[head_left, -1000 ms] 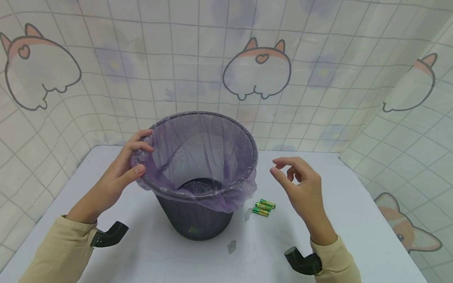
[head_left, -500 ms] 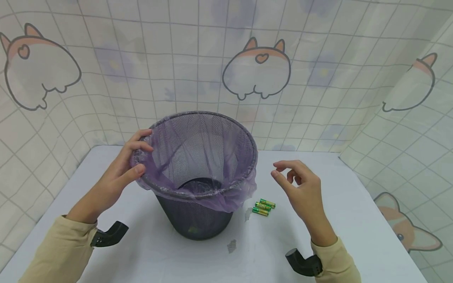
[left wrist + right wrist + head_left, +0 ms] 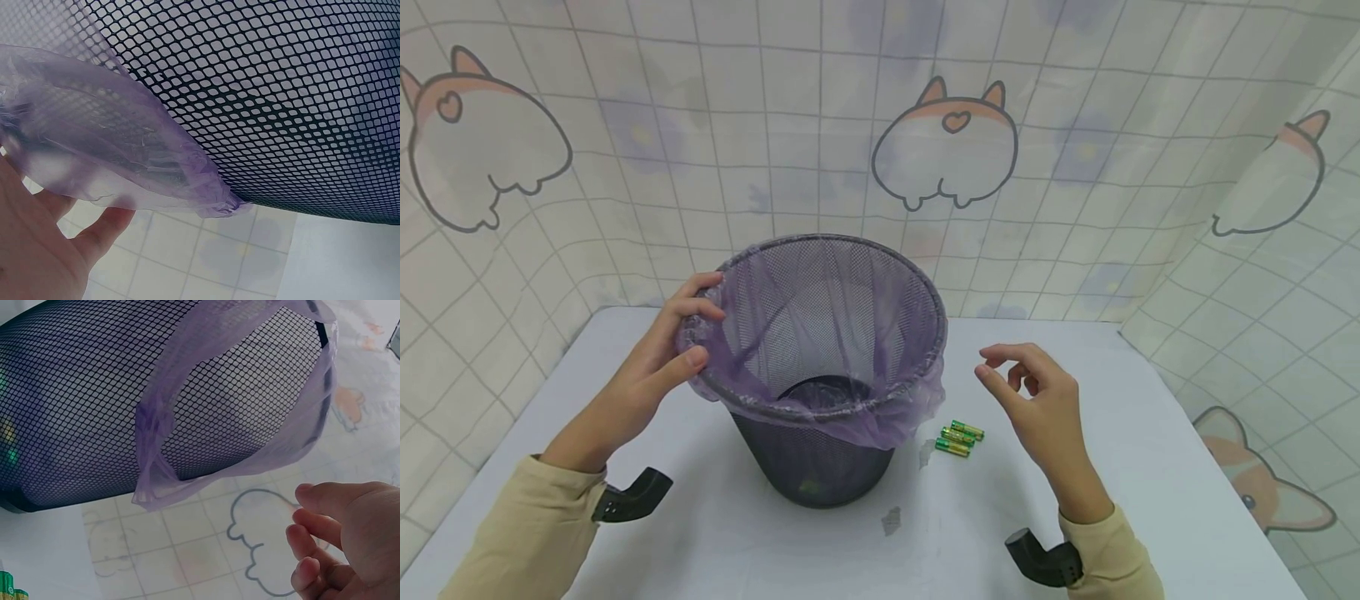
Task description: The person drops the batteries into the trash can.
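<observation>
A black mesh wastebasket [image 3: 812, 467] stands on the table, lined with a thin purple bin bag [image 3: 880, 425] folded over its rim. My left hand [image 3: 643, 371] grips the rim at the left, thumb and fingers curled over the bag-covered edge. In the left wrist view, part of the left hand [image 3: 47, 244] shows against the bag's loose fold. To the right of the basket, my right hand [image 3: 1045, 408] hovers with loosely bent fingers and holds nothing. Between it and the basket lie three green-and-gold batteries [image 3: 957, 437]. Through the mesh a blurred green-yellow patch [image 3: 9, 437] shows low in the basket.
The white table [image 3: 737, 550] carries two small grey patches, one [image 3: 891, 522] in front of the basket and another beside the batteries. A tile-patterned cloth [image 3: 1075, 250] with corgi drawings hangs behind and along the sides. Each wrist bears a black camera mount [image 3: 1045, 558].
My right hand has sunk very slightly. The left hand keeps its hold on the rim, and the wastebasket and batteries stay where they were.
</observation>
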`<state>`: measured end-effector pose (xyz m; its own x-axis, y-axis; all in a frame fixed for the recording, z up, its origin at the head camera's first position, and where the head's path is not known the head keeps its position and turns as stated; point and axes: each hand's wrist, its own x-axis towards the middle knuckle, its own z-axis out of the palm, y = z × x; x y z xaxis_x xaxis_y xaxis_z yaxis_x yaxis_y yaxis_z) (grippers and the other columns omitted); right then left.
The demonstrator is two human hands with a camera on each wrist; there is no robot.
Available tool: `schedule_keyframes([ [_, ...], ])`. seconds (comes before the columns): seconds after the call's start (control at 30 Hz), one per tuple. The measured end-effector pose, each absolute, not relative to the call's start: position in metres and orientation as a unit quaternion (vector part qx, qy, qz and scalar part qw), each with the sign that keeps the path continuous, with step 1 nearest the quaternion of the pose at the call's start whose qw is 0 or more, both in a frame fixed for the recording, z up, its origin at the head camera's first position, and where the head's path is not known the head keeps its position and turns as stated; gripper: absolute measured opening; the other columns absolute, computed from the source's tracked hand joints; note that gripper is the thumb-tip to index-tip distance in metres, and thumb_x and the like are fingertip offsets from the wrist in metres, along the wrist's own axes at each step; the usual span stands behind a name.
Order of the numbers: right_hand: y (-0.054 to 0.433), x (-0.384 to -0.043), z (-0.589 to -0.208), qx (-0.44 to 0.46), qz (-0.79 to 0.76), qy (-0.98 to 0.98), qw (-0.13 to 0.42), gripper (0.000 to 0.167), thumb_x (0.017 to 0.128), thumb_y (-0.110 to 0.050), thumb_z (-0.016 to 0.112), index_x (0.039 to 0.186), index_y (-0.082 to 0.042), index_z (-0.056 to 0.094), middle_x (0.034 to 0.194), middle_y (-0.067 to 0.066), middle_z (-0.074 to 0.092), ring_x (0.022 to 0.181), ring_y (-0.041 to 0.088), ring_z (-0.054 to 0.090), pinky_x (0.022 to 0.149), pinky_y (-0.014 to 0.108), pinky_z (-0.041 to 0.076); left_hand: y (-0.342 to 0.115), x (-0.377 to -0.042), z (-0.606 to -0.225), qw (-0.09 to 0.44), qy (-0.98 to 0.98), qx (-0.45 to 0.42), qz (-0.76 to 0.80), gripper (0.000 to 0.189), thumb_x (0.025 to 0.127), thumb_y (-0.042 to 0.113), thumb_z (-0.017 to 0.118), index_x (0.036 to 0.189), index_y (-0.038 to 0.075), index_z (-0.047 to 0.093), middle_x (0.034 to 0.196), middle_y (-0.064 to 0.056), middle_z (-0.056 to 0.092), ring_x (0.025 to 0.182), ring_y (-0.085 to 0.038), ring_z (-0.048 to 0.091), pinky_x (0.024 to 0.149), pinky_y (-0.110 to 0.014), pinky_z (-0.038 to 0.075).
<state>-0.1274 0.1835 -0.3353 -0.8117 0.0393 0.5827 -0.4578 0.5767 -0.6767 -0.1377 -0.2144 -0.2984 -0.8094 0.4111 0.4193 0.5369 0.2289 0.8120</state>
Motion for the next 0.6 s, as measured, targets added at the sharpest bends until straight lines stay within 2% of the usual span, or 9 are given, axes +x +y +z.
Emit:
schedule_keyframes([
  [0.37,0.1858,-0.1282,-0.3408,0.109,0.435,-0.852,0.271,0.017,0.084,-0.011,0.073,0.101,-0.013,0.072,0.089,-0.001,0.066,0.069,0.005,0.044,0.059,0.025,0.032,-0.2144,-0.1377,-0.2988,0.060,-0.785,-0.301,-0.539,0.035,0.096,0.009,0.040,0.127,-0.005,0.035,0.160,0.002,0.014,0.149,-0.017,0.008,0.095,-0.084,0.010],
  [0.6,0.1874,-0.1292,-0.3442,0.105,0.432,-0.855,0.269,0.017,0.084,-0.011,0.073,0.101,-0.014,0.072,0.089,-0.001,0.067,0.070,0.005,0.044,0.060,0.021,0.031,-0.2151,-0.1381,-0.2990,0.060,-0.789,-0.297,-0.534,0.035,0.096,0.010,0.041,0.128,-0.004,0.035,0.160,0.003,0.014,0.149,-0.019,0.008,0.095,-0.084,0.012],
])
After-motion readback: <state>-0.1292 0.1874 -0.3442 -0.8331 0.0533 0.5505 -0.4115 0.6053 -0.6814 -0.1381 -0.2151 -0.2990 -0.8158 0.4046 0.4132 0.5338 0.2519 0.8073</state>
